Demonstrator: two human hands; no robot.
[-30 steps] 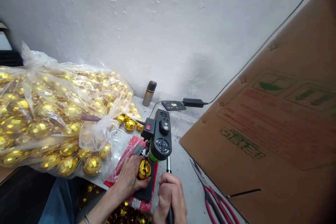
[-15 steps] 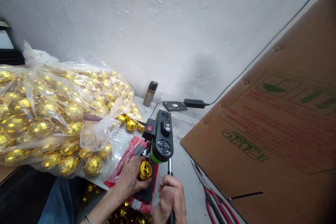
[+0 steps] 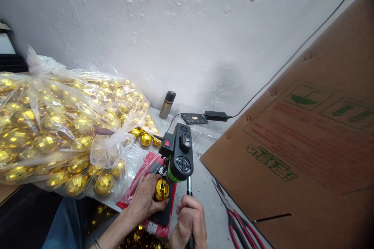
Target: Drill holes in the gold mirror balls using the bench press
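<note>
Between the thumb and fingers of my left hand [image 3: 145, 195] is a shiny gold faceted ball [image 3: 161, 190], its small dark opening facing up. The ball rests over the dark base [image 3: 163, 217] of a small bench machine [image 3: 181, 151], just in front of the machine's green-edged black head. A red switch sits on that machine's left side. My right hand [image 3: 189, 221] is wrapped around the black-and-metal lever handle [image 3: 189, 188] on the machine's right. Red plastic [image 3: 128, 198] lies under the base.
Large clear bags [image 3: 58, 124] of gold balls fill the left. A spray can [image 3: 167, 104], a black card-like panel [image 3: 194, 118] and a power adapter [image 3: 216, 115] stand by the wall. Red-handled scissors [image 3: 233, 218] lie beside a big cardboard box [image 3: 306, 144] on the right.
</note>
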